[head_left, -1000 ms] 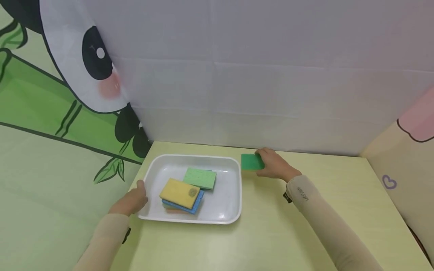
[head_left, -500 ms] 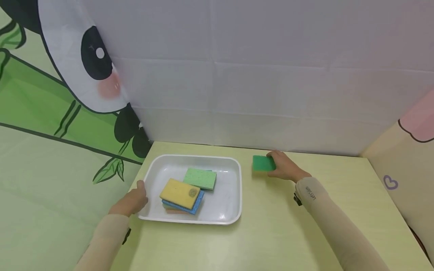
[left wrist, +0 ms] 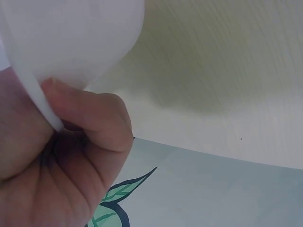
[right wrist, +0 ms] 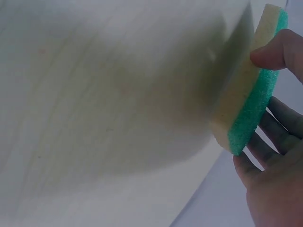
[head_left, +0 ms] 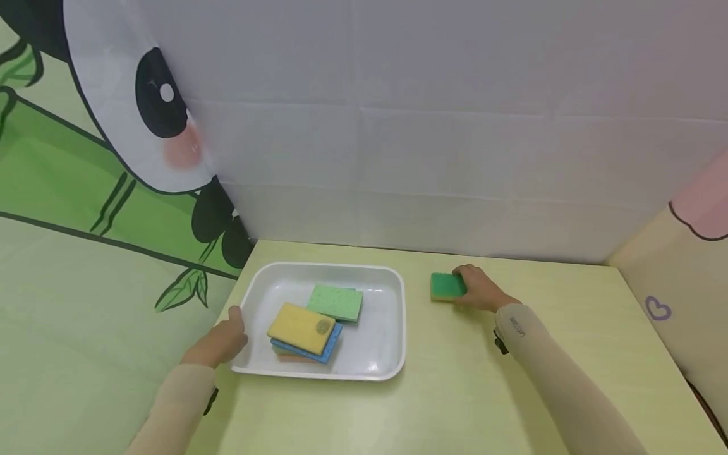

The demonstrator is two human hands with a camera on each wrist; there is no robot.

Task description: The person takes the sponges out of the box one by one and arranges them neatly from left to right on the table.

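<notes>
A sponge, green on top and yellow below, is pinched by its edges between the thumb and fingers of my right hand. In the right wrist view the same sponge is close above the table; whether it touches is hard to tell. My left hand grips the left rim of a white tray, its fingers curled round the rim in the left wrist view. Inside the tray, a yellow sponge lies on a blue sponge, with more pieces beneath. Behind them lies a light green sponge.
The pale yellow table ends at a white wall covering along its back. A green printed sheet hangs on the left. The right wall borders the table's other side.
My right hand has carried the green and yellow sponge rightward, away from the tray, then lowered it toward the table. My left hand stays on the tray rim.
</notes>
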